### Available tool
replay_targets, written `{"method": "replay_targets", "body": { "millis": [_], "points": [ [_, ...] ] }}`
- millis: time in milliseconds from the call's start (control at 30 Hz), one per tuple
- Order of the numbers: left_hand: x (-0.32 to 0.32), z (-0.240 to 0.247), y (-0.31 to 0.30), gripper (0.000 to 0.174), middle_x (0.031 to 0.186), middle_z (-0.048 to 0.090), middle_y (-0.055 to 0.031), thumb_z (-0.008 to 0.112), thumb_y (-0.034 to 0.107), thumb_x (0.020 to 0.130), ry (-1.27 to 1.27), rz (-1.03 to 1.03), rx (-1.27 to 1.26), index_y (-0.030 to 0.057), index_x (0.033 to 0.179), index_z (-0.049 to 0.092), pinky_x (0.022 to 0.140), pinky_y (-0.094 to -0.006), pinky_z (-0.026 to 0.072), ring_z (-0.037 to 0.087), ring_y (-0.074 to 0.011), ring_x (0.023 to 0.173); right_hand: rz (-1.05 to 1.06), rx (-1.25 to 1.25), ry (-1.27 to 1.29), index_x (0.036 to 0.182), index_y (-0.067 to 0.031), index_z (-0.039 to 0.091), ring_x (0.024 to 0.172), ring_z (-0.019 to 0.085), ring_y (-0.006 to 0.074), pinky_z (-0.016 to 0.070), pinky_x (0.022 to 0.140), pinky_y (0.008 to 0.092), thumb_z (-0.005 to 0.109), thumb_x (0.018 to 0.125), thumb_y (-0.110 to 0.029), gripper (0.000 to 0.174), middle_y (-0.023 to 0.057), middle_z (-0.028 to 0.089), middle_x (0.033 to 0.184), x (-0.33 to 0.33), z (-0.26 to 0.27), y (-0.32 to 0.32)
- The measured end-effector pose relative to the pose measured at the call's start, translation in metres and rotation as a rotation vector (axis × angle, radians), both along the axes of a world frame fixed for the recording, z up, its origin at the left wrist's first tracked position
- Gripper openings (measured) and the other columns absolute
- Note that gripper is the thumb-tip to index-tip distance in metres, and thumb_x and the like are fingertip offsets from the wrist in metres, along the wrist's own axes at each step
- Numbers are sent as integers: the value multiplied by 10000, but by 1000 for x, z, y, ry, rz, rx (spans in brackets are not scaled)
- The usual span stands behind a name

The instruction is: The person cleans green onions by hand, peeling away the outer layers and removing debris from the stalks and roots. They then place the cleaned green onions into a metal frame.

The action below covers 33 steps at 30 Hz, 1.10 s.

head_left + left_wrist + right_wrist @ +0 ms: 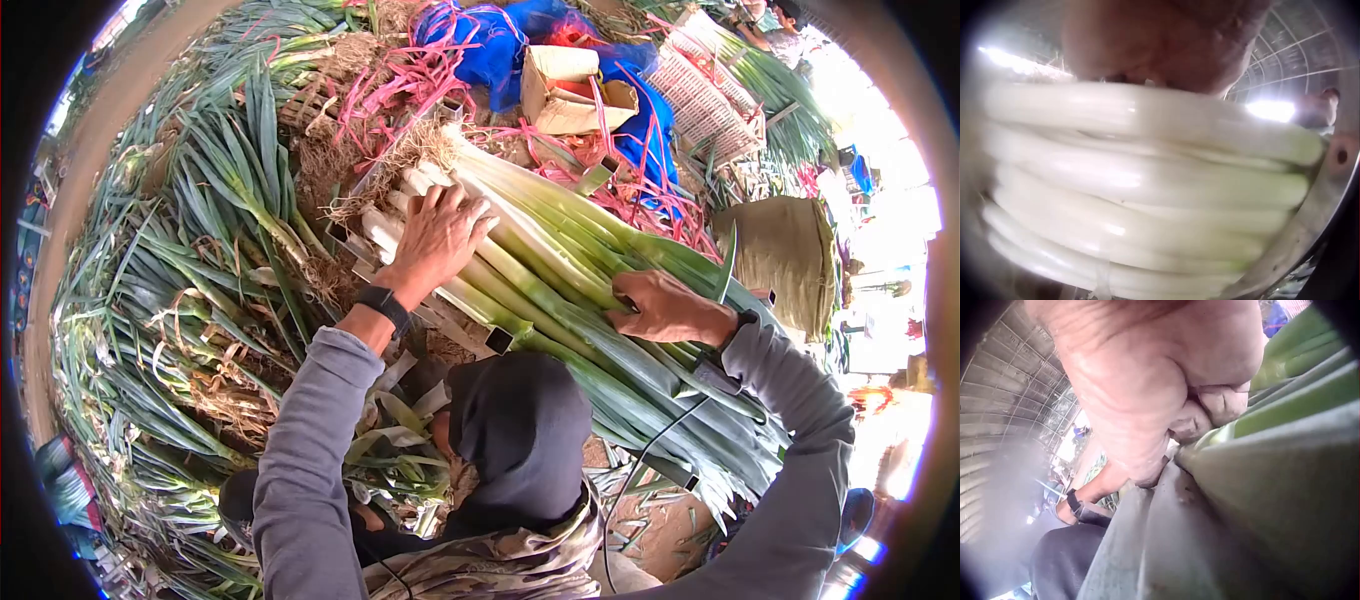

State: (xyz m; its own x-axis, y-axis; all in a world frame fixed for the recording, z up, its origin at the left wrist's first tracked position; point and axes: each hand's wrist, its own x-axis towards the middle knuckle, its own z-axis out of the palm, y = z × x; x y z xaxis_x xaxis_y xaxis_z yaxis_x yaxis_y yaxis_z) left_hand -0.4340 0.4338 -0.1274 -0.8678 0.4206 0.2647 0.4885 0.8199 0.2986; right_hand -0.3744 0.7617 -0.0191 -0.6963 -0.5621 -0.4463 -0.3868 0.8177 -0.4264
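A thick bundle of leeks [535, 235] lies slantwise across a metal frame, white root ends at upper left and green leaves at lower right. My left hand [440, 235] rests on the white shafts near the roots, fingers spread over them. In the left wrist view, white leek shafts [1116, 175] lie stacked beneath that palm. Farther along, my right hand [668, 308] is at the green part of the bundle. The right wrist view shows its fingers [1192, 422] curled, pinching a leek between fingers and thumb; the fingertips are partly hidden among the leaves [1260, 481].
Heaps of leeks [180, 330] fill the left side. Pink strips [400, 85], blue netting [485, 50] and a cardboard box [575, 95] lie behind the bundle. A woven basket [705, 90] stands at upper right. Square metal tube ends [498, 341] stick up beside the leeks.
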Motion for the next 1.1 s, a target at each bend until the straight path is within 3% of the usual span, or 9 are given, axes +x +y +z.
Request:
{"method": "replay_targets", "body": {
  "millis": [133, 267, 467, 667, 733, 833, 967, 1100],
  "points": [
    [-4, -15, 9, 417, 1161, 575, -97, 572, 404, 993, 95, 33, 19, 85, 1256, 632, 953, -479, 401, 494, -289, 1113, 113, 136, 195, 875, -4, 575, 879, 595, 402, 476, 779, 484, 657, 886, -307, 313, 195, 585, 901, -11, 7, -1],
    [1, -13, 7, 430, 1177, 576, -110, 618, 365, 975, 134, 69, 94, 87, 1301, 597, 950, -485, 399, 512, -307, 1093, 142, 106, 293, 913, 4, 580, 888, 595, 388, 482, 775, 482, 643, 894, -270, 281, 190, 577, 917, -13, 14, -1],
    [6, -9, 5, 493, 1228, 571, -126, 660, 326, 956, 170, 108, 181, 131, 1393, 542, 967, -487, 406, 543, -314, 1106, 170, 174, 206, 974, 10, 541, 949, 562, 386, 456, 834, 482, 629, 940, -255, 282, 209, 533, 999, -21, 9, -28],
    [-11, -7, 13, 424, 1350, 547, -68, 548, 396, 1008, 82, 30, -23, 178, 1367, 605, 1002, -485, 399, 556, -268, 1160, 126, 64, 260, 912, 15, 545, 882, 560, 401, 463, 811, 480, 610, 961, -266, 293, 205, 542, 930, -25, -2, -20],
    [-8, -12, 17, 431, 1356, 544, -67, 550, 383, 1009, 134, 21, 7, 183, 1389, 587, 1004, -485, 399, 558, -269, 1155, 109, 13, 273, 871, 26, 560, 840, 570, 401, 469, 770, 477, 630, 950, -274, 317, 204, 547, 858, -24, -2, -20],
    [-7, -8, 13, 470, 1348, 520, -98, 586, 337, 996, 132, 53, 57, 193, 1441, 539, 1011, -486, 398, 563, -280, 1142, 115, 116, 292, 926, 32, 574, 925, 594, 416, 479, 850, 499, 622, 933, -333, 369, 220, 593, 938, -22, 2, -26],
    [-6, -7, 12, 501, 1330, 489, -141, 631, 304, 975, 128, 77, 120, 177, 1449, 526, 1014, -486, 397, 551, -309, 1145, 79, 174, 270, 951, 25, 582, 947, 604, 409, 480, 859, 509, 631, 920, -334, 364, 223, 597, 945, -42, -1, -40],
    [-10, -12, 14, 442, 1325, 526, -104, 573, 330, 1005, 142, 63, 52, 145, 1406, 568, 1026, -493, 395, 536, -305, 1169, 315, -23, 305, 916, 28, 530, 910, 592, 404, 474, 839, 500, 611, 971, -350, 390, 223, 568, 962, -62, -47, -48]
  ]
}}
